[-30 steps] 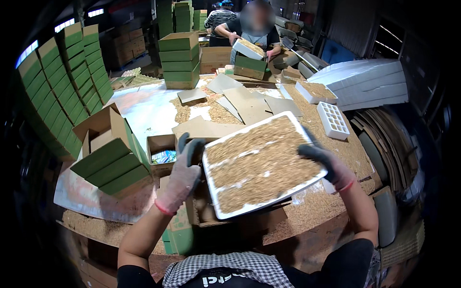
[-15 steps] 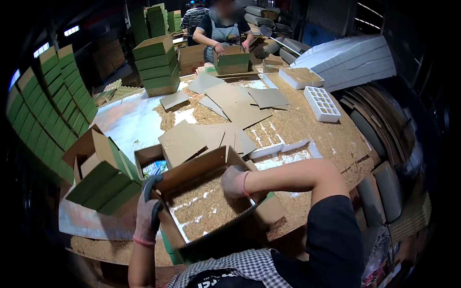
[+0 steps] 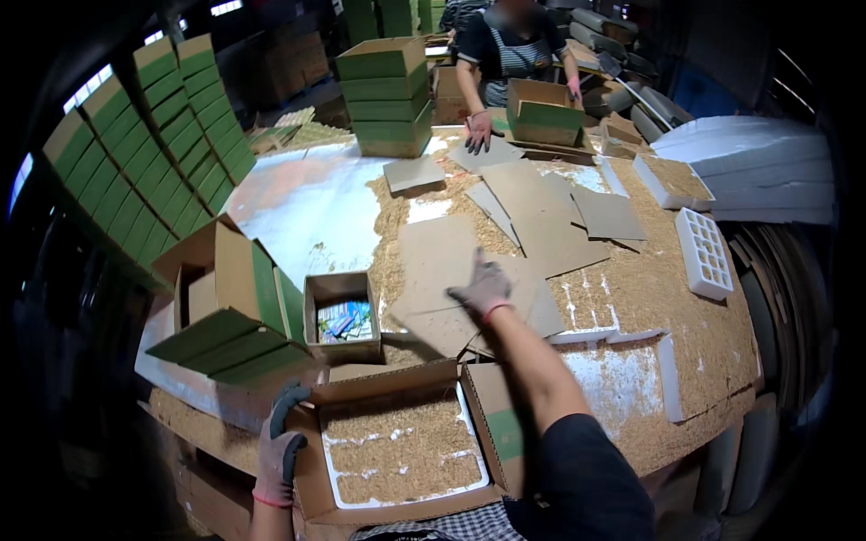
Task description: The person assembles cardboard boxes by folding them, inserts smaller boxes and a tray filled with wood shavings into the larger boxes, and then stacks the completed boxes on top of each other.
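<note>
Close in front of me stands an open cardboard box (image 3: 311, 478), brown inside and green outside. In it lies a white foam tray (image 3: 337, 487) whose compartments are filled with straw-coloured shavings (image 3: 406, 455). My gloved left hand (image 3: 281, 446) grips the box's left wall, fingers bent over its edge. Beyond the box, my gloved right hand (image 3: 487, 288) rests on or just over the loose grey cardboard sheets (image 3: 437, 252), fingers spread and nothing in them. A small box (image 3: 311, 311) with colourful packets (image 3: 345, 320) stands left of these sheets.
Green-brown boxes are stacked at the left (image 3: 126, 144), near left (image 3: 244, 298) and back (image 3: 386, 99). Across the table a person (image 3: 505, 54) reaches for a sheet beside another box (image 3: 546, 113). A white foam grid (image 3: 705, 257) lies at the right, amid spread shavings (image 3: 667, 334).
My right hand has left the shavings in the box and reached forward to the cardboard sheets. The box has been lowered toward me. The co-worker's hand has moved from their box to a sheet.
</note>
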The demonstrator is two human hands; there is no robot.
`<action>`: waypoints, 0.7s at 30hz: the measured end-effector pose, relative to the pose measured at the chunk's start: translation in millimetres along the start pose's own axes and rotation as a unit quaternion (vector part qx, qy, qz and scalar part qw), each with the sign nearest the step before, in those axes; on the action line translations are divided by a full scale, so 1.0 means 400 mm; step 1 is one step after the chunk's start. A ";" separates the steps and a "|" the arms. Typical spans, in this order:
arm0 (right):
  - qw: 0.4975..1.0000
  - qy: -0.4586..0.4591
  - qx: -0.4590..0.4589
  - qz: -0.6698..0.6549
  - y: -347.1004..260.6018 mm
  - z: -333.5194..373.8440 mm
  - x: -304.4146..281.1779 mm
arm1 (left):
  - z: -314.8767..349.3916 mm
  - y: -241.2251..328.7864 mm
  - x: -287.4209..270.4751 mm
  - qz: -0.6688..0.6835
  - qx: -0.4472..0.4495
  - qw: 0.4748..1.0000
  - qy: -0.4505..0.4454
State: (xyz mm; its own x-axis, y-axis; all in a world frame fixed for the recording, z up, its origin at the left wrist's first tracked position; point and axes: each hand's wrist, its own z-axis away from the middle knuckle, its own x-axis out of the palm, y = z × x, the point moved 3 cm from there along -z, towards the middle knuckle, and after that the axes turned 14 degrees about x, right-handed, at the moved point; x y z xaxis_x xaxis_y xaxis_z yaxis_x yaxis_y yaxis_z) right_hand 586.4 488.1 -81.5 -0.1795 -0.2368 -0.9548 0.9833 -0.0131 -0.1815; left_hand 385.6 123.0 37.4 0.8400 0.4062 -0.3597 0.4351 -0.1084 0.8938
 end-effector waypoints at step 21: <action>0.714 -0.169 -0.635 0.241 0.055 0.740 -0.114 | -0.082 -0.126 -0.003 0.328 0.054 0.939 0.086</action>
State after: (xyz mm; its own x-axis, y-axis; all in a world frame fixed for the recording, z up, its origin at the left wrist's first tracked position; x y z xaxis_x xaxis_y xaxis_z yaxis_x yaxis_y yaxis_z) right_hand 625.2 211.1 27.5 0.3985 -0.1403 -0.9064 0.0689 0.9900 -0.1230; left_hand 352.1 157.8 1.5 0.8777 0.3597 0.3167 -0.1204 -0.4740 0.8722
